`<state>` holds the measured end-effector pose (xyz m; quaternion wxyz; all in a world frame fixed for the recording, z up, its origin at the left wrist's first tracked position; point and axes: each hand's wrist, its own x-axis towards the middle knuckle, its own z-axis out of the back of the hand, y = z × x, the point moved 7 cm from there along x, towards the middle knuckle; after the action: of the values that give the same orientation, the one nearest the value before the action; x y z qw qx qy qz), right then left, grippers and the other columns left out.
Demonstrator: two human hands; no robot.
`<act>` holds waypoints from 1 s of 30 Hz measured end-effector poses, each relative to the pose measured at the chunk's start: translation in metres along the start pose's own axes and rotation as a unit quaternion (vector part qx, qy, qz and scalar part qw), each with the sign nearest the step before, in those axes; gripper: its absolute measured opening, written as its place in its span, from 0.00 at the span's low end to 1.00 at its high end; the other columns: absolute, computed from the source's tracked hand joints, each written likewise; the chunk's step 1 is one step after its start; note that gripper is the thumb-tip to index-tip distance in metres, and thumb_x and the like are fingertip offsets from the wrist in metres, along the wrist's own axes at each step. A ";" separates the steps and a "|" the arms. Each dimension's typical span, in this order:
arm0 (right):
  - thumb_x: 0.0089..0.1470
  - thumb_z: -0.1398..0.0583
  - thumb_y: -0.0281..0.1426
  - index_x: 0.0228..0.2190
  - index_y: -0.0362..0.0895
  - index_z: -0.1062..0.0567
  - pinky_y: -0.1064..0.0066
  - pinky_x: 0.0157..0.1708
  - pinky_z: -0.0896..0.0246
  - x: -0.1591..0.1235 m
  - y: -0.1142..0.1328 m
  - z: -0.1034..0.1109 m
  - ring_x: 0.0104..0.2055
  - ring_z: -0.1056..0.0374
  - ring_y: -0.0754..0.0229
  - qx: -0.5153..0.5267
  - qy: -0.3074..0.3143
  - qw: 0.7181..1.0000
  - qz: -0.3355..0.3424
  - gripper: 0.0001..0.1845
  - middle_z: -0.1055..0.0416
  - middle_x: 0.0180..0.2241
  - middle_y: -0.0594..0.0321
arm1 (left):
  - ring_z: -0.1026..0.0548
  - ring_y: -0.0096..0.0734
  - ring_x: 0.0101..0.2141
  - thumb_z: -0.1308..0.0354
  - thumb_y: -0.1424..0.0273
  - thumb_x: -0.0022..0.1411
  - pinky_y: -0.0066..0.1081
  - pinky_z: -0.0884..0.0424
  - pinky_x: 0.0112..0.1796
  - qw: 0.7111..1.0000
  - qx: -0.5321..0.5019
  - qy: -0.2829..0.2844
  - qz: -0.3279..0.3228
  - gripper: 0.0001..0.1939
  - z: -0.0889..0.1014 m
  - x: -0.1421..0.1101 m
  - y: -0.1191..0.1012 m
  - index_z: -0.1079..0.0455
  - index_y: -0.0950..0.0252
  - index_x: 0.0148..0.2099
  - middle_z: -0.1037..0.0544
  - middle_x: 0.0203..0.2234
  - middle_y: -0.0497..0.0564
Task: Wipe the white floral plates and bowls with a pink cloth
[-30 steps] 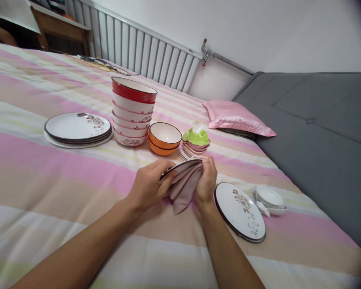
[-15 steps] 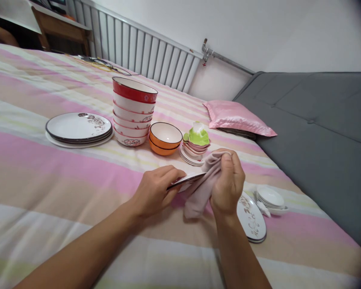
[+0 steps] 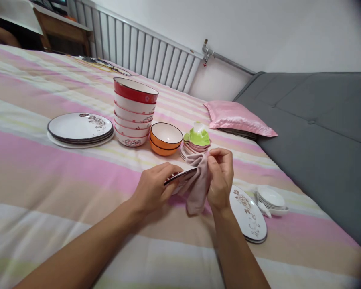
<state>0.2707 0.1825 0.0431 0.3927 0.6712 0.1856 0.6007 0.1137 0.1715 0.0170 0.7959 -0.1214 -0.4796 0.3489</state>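
Observation:
A white plate with a dark rim [image 3: 183, 174] is tilted in the air above the bed, gripped at its left edge by my left hand [image 3: 156, 184]. My right hand [image 3: 221, 176] is closed on a greyish-pink cloth [image 3: 197, 188], which is draped over the plate's right edge and hangs below it. Part of the plate is hidden behind the cloth and my left fingers. Close to my right forearm lie oval plates with a brown flower pattern [image 3: 248, 214].
On the striped bedspread [image 3: 87, 180] stand stacked plates [image 3: 75, 125], a tall stack of bowls [image 3: 134, 116], orange bowls [image 3: 165, 138] and small dishes under a green leaf-shaped one [image 3: 198, 137]. Small white dishes [image 3: 270, 199] sit at right, near the grey headboard [image 3: 313, 132]. A pink pillow [image 3: 237, 116] lies behind.
My right hand has shifted left with the cloth, closer to my left hand. The plate's tilt has changed slightly, and more of the oval plates at right shows.

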 end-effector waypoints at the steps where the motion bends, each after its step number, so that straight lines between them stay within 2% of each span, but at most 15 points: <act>1: 0.54 0.44 0.37 0.36 0.47 0.36 0.67 0.40 0.42 -0.001 0.000 -0.002 0.38 0.38 0.62 0.002 0.010 1.000 0.000 0.09 0.40 0.34 0.65 | 0.28 0.27 0.31 0.48 0.76 0.58 0.26 0.33 0.32 1.000 -0.004 -0.003 0.006 0.08 0.001 0.000 0.001 0.31 0.63 0.40 0.24 0.31 0.48; 3: 0.51 0.40 0.39 0.36 0.47 0.37 0.67 0.39 0.41 -0.003 0.003 -0.007 0.37 0.38 0.62 -0.024 0.036 0.999 0.003 0.14 0.40 0.35 0.65 | 0.28 0.27 0.31 0.48 0.76 0.59 0.26 0.33 0.32 1.000 -0.009 -0.007 0.016 0.08 0.001 0.000 0.003 0.31 0.63 0.39 0.24 0.30 0.48; 6: 0.43 0.35 0.39 0.36 0.46 0.37 0.62 0.42 0.40 -0.006 0.007 -0.016 0.39 0.37 0.58 -0.128 0.082 0.988 0.014 0.21 0.37 0.36 0.63 | 0.28 0.26 0.30 0.49 0.77 0.58 0.26 0.33 0.32 0.999 -0.004 -0.020 0.025 0.08 0.003 0.000 0.004 0.31 0.63 0.40 0.24 0.29 0.47; 10: 0.44 0.37 0.36 0.40 0.46 0.35 0.54 0.50 0.44 -0.009 0.013 -0.028 0.48 0.40 0.52 -0.218 0.139 0.964 0.052 0.20 0.34 0.42 0.58 | 0.26 0.28 0.32 0.49 0.76 0.58 0.27 0.32 0.33 0.998 0.011 -0.041 0.045 0.09 0.007 0.001 0.007 0.31 0.62 0.40 0.23 0.31 0.47; 16: 0.46 0.42 0.30 0.49 0.48 0.35 0.49 0.57 0.55 -0.010 0.012 -0.031 0.58 0.49 0.48 -0.314 0.133 0.936 0.087 0.25 0.40 0.53 0.55 | 0.25 0.29 0.36 0.48 0.73 0.61 0.27 0.31 0.36 0.997 0.011 -0.055 0.062 0.09 0.009 0.002 0.009 0.29 0.63 0.43 0.21 0.35 0.49; 19: 0.47 0.43 0.29 0.54 0.50 0.36 0.45 0.55 0.53 -0.012 0.013 -0.027 0.57 0.50 0.45 -0.370 0.101 0.919 0.088 0.30 0.44 0.56 0.54 | 0.25 0.29 0.36 0.47 0.74 0.60 0.27 0.31 0.37 0.997 0.000 -0.049 0.052 0.10 0.008 0.002 0.007 0.29 0.63 0.44 0.21 0.36 0.49; 21: 0.47 0.44 0.28 0.55 0.47 0.37 0.46 0.54 0.49 -0.013 0.013 -0.026 0.55 0.47 0.46 -0.377 0.087 0.918 0.087 0.31 0.44 0.54 0.52 | 0.25 0.29 0.35 0.48 0.75 0.59 0.27 0.31 0.36 0.998 0.001 -0.043 0.044 0.11 0.007 0.003 0.006 0.30 0.64 0.43 0.22 0.34 0.49; 24: 0.48 0.48 0.23 0.56 0.43 0.37 0.52 0.55 0.46 -0.013 0.014 -0.026 0.55 0.45 0.50 -0.339 0.081 0.933 0.090 0.31 0.43 0.52 0.50 | 0.26 0.29 0.32 0.48 0.77 0.57 0.28 0.31 0.34 0.998 0.006 -0.041 0.036 0.11 0.007 0.003 0.005 0.30 0.64 0.42 0.22 0.32 0.49; 30: 0.47 0.52 0.19 0.54 0.46 0.35 0.54 0.57 0.46 -0.010 0.012 -0.024 0.56 0.42 0.54 -0.280 0.079 0.955 0.067 0.32 0.38 0.51 0.54 | 0.26 0.29 0.32 0.48 0.78 0.56 0.27 0.31 0.32 0.998 0.024 -0.042 0.047 0.12 0.008 0.003 0.007 0.30 0.65 0.42 0.22 0.32 0.49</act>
<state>0.2425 0.1748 0.0446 0.5076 0.4961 -0.0048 0.7044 0.1049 0.1774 0.0188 0.7604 -0.1097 -0.4983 0.4018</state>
